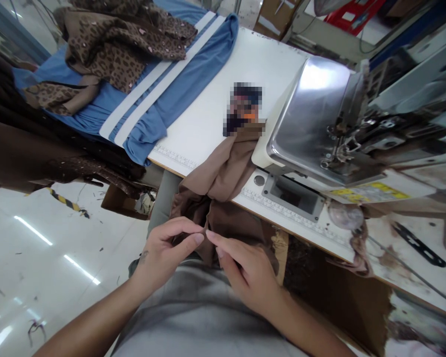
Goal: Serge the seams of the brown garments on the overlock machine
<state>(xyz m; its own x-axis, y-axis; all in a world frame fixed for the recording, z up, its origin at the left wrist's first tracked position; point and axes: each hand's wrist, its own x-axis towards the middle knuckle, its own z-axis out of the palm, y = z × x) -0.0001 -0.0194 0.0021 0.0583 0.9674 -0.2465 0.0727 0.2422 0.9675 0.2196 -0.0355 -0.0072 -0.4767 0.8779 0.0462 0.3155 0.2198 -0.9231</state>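
Observation:
A piece of brown fabric (223, 168) drapes from the white sewing table (275, 54) over its front edge and down into my lap. My left hand (171, 245) pinches an edge of it between thumb and index finger. Right beside it, my right hand (245, 263) pinches the same edge, the fingertips of both hands almost meeting. The fabric's lower folds hang dark behind my hands. To the right of the cloth stands an industrial sewing machine (308, 109) with a shiny metal cover.
Blue cloth with white stripes (193, 74) and leopard-print fabric (115, 44) lie piled at the back left. A pixelated patch (244, 109) hides something on the table. A black tool (419, 245) rests at the right. Below the table are cardboard boxes (126, 201).

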